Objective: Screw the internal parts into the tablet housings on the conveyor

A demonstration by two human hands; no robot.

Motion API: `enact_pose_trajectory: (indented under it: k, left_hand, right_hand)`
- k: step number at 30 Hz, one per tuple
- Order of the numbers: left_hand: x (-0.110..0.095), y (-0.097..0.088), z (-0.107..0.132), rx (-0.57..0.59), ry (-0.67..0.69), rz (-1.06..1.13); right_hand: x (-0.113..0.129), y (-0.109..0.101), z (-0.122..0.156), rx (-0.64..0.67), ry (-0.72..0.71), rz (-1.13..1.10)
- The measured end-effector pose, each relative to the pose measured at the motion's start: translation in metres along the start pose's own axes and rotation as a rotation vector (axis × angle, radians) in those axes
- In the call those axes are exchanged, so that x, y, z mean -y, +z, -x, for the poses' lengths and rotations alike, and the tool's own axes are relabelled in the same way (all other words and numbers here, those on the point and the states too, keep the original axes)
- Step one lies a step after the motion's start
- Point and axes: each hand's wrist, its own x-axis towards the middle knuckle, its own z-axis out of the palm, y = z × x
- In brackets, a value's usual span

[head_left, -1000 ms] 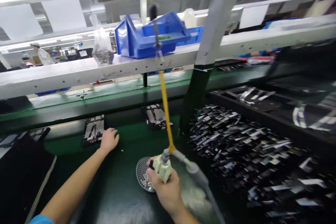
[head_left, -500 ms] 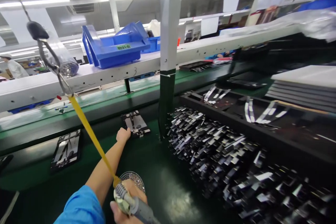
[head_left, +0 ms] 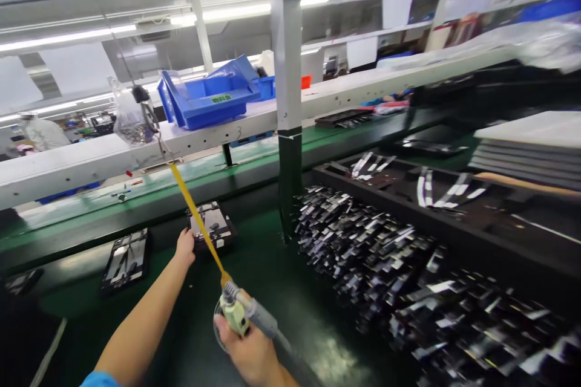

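Two hands are at work over the green bench. The right hand is wrapped tight around a pale electric screwdriver, hung on a yellow strap, near the bench's front edge. The left hand reaches to the black fixture by the conveyor; its fingers seem curled against the fixture's edge, though blur hides the grip. Black-and-silver parts lie piled to the right.

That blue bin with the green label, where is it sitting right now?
In the head view the blue bin sits on the white upper shelf, upper left of centre, just left of the grey upright post and right of a clear plastic bag.
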Motion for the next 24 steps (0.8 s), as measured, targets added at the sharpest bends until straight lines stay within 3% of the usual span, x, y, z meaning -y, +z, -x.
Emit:
enact_pose_trajectory:
  k: [5,8,11,13,15,19,21,24]
  left_hand:
    - [-0.005,-0.12,0.065,-0.021,-0.004,0.077]
    - [0.014,-0.184,0.126,-0.046,-0.051,0.108]
    - [0.043,-0.228,0.182,-0.064,-0.118,0.104]
    - [0.06,-0.249,0.208,-0.044,-0.084,-0.024]
    - [0.071,-0.266,0.222,0.015,0.045,-0.295]
    - [0.061,-0.29,0.231,0.133,0.323,-0.702]
    - [0.043,-0.289,0.232,0.309,0.522,-0.925]
    - [0.017,-0.271,0.236,0.703,0.719,-1.335]
  right_hand:
    - [-0.007,0.002,0.0,-0.019,0.13,-0.098]
    - [-0.011,0.006,0.0,-0.061,0.12,-0.071]
    - [-0.018,0.009,0.002,-0.071,0.145,-0.058]
    - [-0.023,0.013,0.002,-0.059,0.15,-0.072]
    - [-0.025,0.018,0.001,-0.077,0.142,-0.092]
    - [-0.015,0.031,-0.012,-0.082,0.141,-0.139]
    - [-0.007,0.04,-0.02,-0.072,0.12,-0.158]
    - [0.0,0.052,-0.025,-0.082,0.08,-0.193]
